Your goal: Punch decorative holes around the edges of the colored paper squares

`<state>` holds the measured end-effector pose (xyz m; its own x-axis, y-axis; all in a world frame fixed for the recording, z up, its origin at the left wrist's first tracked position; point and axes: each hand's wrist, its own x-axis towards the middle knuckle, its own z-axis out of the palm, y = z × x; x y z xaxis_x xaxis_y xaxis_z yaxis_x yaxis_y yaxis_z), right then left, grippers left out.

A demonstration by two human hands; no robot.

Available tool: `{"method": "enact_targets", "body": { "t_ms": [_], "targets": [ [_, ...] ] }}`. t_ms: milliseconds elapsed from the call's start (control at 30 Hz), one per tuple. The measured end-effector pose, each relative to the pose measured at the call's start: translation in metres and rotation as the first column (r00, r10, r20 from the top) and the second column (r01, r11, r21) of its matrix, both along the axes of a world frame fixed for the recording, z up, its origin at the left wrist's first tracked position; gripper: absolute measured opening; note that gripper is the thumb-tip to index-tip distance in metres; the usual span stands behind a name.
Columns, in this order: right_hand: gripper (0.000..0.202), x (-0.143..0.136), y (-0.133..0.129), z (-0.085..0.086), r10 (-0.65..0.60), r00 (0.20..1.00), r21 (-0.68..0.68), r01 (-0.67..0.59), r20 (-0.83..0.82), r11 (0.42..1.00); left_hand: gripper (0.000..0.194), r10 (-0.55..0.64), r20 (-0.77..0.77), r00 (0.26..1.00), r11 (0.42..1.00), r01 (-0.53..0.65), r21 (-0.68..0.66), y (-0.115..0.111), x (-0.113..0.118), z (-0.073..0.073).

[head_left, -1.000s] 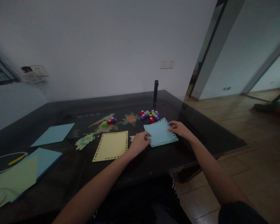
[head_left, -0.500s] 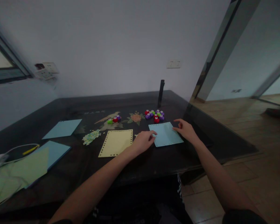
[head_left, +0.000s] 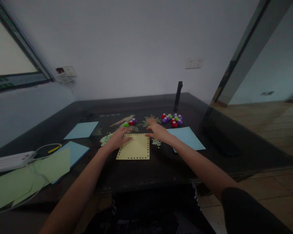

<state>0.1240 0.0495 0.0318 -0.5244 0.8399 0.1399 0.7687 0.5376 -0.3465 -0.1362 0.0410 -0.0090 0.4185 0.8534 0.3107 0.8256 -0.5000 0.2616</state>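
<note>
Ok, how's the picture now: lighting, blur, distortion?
Head view: dim overall, the black tabletop murky; head view: the window frame slants steeply at left, suggesting wide-angle distortion; head view: the white power strip looks soft, but holes along the yellow punched sheet read clearly.

A dark, glossy table (head_left: 136,174) is set against a pale wall (head_left: 136,48). A window (head_left: 12,48) is seen at left, and a tiled floor (head_left: 256,118) is dimly lit at right.
</note>
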Motion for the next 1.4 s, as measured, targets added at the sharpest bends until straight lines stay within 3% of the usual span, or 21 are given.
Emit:
{"method": "enact_targets", "body": {
  "t_ms": [133, 333, 600, 733, 867, 1033, 1133, 1267, 1333, 1400],
  "targets": [
    [0.052, -0.011, 0.004, -0.021, -0.028, 0.981, 0.046, 0.02, 0.193, 0.999, 0.057, 0.083, -0.125, 0.989, 0.992, -0.093, -0.08, -0.003, 0.006, -0.004],
    [0.045, -0.001, 0.001, -0.034, -0.02, 0.983, 0.111, 0.0, 0.182, 0.994, 0.058, 0.108, -0.18, 0.978, 0.986, -0.129, -0.107, -0.008, 0.011, -0.001],
    [0.028, -0.005, 0.009, -0.039, -0.032, 0.996, 0.123, 0.042, -0.084, 0.992, 0.053, 0.079, -0.192, 0.978, 0.994, -0.091, -0.055, -0.013, 0.013, 0.005],
    [0.014, -0.005, 0.018, -0.04, -0.022, 0.961, 0.0, 0.023, -0.274, 1.0, 0.053, 0.083, -0.146, 0.986, 0.994, -0.093, -0.065, -0.017, 0.019, 0.012],
    [0.007, -0.002, 0.026, -0.042, -0.054, 0.863, -0.194, -0.051, -0.502, 0.98, 0.048, 0.111, -0.059, 0.992, 0.991, -0.115, -0.07, -0.018, 0.023, 0.017],
    [0.013, 0.0, 0.026, -0.038, -0.171, 0.765, -0.425, -0.146, -0.621, 0.893, 0.042, 0.134, 0.18, 0.975, 0.988, -0.117, -0.1, -0.016, 0.019, 0.022],
    [0.017, 0.004, 0.024, -0.029, -0.2, 0.697, -0.448, -0.192, -0.689, 0.873, 0.048, 0.156, 0.417, 0.896, 0.983, -0.101, -0.15, -0.013, 0.017, 0.022],
    [0.02, 0.017, 0.025, -0.013, -0.216, 0.602, -0.404, -0.195, -0.769, 0.894, 0.051, 0.217, 0.709, 0.671, 0.947, 0.033, -0.321, -0.013, 0.018, 0.021],
    [0.022, 0.025, 0.027, -0.005, -0.238, 0.582, -0.401, -0.167, -0.778, 0.901, 0.042, 0.214, 0.733, 0.646, 0.915, 0.13, -0.382, -0.015, 0.02, 0.021],
    [0.024, 0.033, 0.028, 0.001, -0.268, 0.575, -0.41, -0.132, -0.773, 0.902, 0.033, 0.195, 0.706, 0.681, 0.877, 0.2, -0.436, -0.019, 0.022, 0.021]
  ]
}}
